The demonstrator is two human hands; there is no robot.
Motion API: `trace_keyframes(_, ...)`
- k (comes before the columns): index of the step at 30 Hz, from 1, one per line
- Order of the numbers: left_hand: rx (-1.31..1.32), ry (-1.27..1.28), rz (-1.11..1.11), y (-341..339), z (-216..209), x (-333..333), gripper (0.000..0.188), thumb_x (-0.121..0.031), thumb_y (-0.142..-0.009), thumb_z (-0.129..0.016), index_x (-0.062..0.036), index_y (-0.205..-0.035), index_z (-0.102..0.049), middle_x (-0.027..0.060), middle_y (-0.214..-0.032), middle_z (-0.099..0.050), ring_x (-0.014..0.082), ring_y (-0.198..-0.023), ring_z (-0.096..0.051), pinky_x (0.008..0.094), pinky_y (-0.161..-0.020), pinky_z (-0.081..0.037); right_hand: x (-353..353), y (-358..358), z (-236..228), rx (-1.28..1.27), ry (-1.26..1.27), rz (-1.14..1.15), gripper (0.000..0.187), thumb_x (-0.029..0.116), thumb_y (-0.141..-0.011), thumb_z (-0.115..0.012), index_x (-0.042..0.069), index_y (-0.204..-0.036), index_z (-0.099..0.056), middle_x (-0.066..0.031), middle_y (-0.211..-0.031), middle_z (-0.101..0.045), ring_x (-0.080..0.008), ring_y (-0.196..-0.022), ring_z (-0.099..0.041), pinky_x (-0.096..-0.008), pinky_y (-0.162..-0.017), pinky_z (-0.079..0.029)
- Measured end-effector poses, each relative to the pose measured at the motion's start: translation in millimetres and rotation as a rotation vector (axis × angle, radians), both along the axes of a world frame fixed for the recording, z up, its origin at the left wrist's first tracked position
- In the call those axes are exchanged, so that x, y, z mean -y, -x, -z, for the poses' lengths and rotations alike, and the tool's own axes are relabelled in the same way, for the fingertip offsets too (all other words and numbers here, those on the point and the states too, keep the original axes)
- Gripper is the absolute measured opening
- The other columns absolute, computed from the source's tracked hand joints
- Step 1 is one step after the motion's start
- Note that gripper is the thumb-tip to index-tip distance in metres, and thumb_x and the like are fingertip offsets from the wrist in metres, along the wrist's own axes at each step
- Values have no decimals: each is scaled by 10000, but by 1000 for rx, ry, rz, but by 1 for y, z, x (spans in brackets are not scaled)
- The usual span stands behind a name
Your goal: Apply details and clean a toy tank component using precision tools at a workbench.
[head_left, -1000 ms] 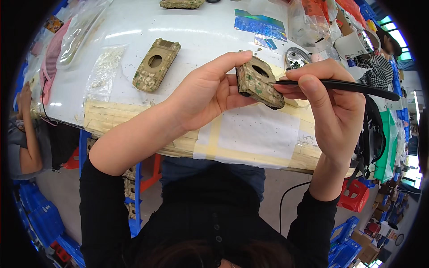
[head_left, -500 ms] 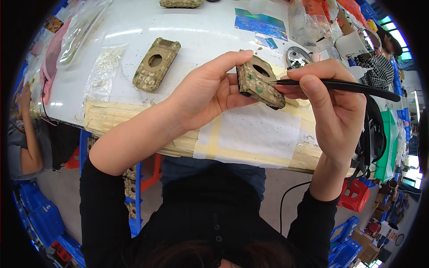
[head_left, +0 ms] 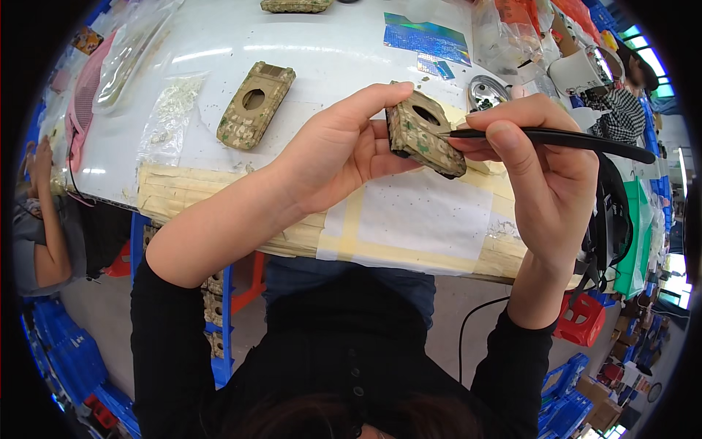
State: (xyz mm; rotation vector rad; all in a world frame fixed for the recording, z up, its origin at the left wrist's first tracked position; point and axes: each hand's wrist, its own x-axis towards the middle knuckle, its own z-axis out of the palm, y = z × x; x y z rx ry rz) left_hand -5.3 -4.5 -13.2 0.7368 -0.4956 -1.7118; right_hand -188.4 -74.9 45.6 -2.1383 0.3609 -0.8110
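Observation:
A camouflage-painted model tank hull (head_left: 431,146) with a round hole in its top is tilted in my left hand (head_left: 338,143), thumb at its far end and fingers underneath. Black tweezers (head_left: 556,138) are pinched in my right hand (head_left: 547,164). Their tips meet the hull's top just nearer to me than the hole; any small part at the tips is too tiny to make out. Farther left on the table lies a second camouflage hull (head_left: 256,106), also with a round opening. Part of another hull (head_left: 297,6) shows at the far edge.
White paper (head_left: 417,219) with small specks is taped along the table's front edge. Left stands a clear bag of small parts (head_left: 172,117). Blue shiny sheets (head_left: 428,40), a round metal dish (head_left: 488,94) and plastic bags (head_left: 504,36) lie beyond. Another person's arm (head_left: 47,219) is far left.
Almost nothing differs. My right hand and the tweezers have shifted very slightly, with the tips still at the hull's top.

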Motion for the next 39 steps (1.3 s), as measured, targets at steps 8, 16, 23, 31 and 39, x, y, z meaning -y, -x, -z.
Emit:
trace_keyframes(8,2,3,3,0,1,0,378,-315,-926,-491,-34,-1178,-472,108,-1047,-596,146,-950,-615,284,-863,-521,0,0,0,11,-4,-5,180,61,-915,-532,-99,-919,-615,-119,-852,-625,-186,-762,-665,-257,-705,-559)
trace_keyframes(16,-23,12,7,-1,1,2,387,-322,-931,-483,-20,-1174,-473,115,-1072,-599,162,-960,-617,293,-863,-524,-1,0,0,45,-51,-1,218,92,-945,-482,-104,-950,-578,-140,-869,-619,-202,-774,-670,-276,-706,-565)
trace_keyframes(23,-59,-72,-61,0,-1,3,470,-311,-959,-388,91,-1192,-455,238,-1112,-596,275,-1014,-621,280,-833,-544,-7,12,3,382,-92,245,252,177,-958,-469,-56,-998,-556,-116,-888,-593,-168,-741,-642,-260,-705,-518)
trace_keyframes(31,-82,-116,-70,-1,0,4,497,-319,-949,-414,122,-1176,-443,280,-1091,-586,296,-986,-630,261,-758,-572,-13,33,18,309,152,548,147,140,-925,-516,4,-871,-505,-63,-849,-515,-110,-755,-495,-229,-714,-380)
trace_keyframes(39,-96,-123,-67,-2,3,5,510,-321,-945,-421,135,-1171,-440,298,-1100,-571,307,-992,-625,262,-753,-577,-17,36,28,184,138,595,121,107,-903,-536,19,-826,-505,-38,-800,-480,-107,-714,-400,-216,-659,-324)
